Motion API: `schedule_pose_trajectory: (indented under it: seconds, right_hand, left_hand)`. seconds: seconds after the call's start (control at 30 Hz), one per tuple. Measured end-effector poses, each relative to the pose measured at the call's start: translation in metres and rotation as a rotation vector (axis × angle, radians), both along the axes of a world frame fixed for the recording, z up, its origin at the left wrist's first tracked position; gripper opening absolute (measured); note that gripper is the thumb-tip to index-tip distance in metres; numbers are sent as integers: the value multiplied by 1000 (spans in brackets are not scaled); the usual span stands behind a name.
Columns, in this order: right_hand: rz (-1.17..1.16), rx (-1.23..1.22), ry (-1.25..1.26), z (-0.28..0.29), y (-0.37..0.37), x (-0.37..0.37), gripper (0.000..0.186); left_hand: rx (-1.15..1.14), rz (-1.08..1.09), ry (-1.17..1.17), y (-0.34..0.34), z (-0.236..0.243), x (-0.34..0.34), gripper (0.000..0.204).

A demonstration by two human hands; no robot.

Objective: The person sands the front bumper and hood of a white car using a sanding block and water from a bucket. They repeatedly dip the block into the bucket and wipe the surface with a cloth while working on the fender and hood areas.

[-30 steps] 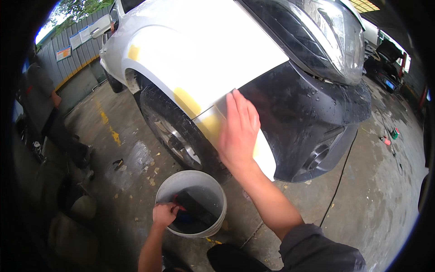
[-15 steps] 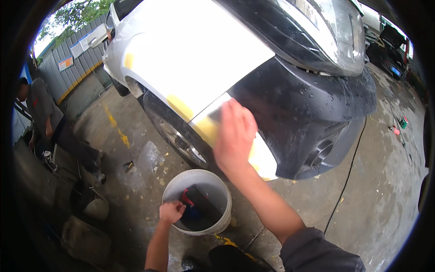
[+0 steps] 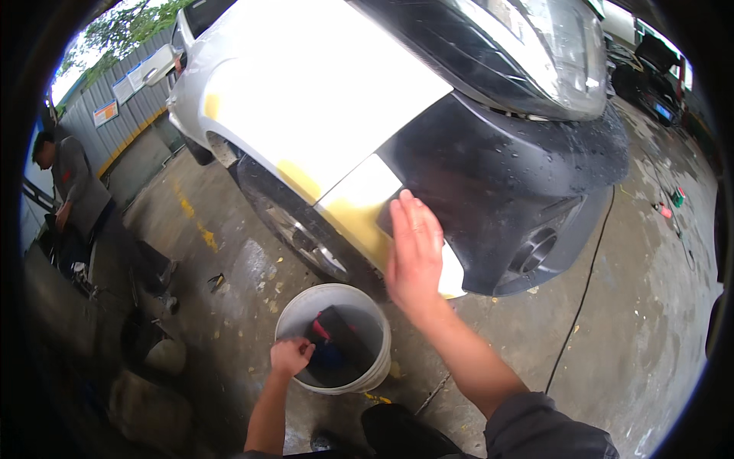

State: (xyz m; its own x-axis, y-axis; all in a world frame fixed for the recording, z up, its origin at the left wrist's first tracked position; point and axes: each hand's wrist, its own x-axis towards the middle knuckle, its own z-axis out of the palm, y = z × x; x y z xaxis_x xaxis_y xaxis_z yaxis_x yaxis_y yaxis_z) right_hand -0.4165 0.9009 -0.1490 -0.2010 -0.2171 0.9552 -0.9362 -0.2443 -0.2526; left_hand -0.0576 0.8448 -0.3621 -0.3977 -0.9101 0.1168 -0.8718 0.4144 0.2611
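Observation:
My right hand (image 3: 417,249) is pressed over a dark sandpaper sheet (image 3: 387,219), its fingers long and close together. Most of the sheet is hidden under the palm. It lies on the white and yellow patched corner (image 3: 358,216) of a car bumper (image 3: 466,164). My left hand (image 3: 290,356) is curled over the left rim of a pale plastic bucket (image 3: 376,376), fingers closed. Inside the bucket are dark water, a dark flat block (image 3: 344,340), a red piece (image 3: 320,329) and something blue, partly sunk.
A silver-white car fender (image 3: 306,92) and wheel (image 3: 298,229) adjoin the bumper. A black cable (image 3: 585,294) runs over the wet concrete floor at right, near a green can (image 3: 678,196) and a red bottle (image 3: 661,209). Another person (image 3: 80,183) stands at far left.
My right hand has slid down and to the right along the patched corner with the sandpaper sheet, baring the upper white area. My left hand stays on the bucket.

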Motion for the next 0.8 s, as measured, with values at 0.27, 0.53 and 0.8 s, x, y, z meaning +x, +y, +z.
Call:
schedule_pose_trajectory:
  seconds: [0.27,0.53,0.8]
  right_hand:
    - [102,-22,6,18,-28,5,56]
    - [23,-120,-34,-55,2,-18,55]
    - [-31,-7,-39,-125,38,-44,50]
  left_hand:
    - [31,-32,-38,7,0,-3,18]
    - [32,-19,-67,0,9,-17,20]
    - [50,12,-27,0,3,-12,23]
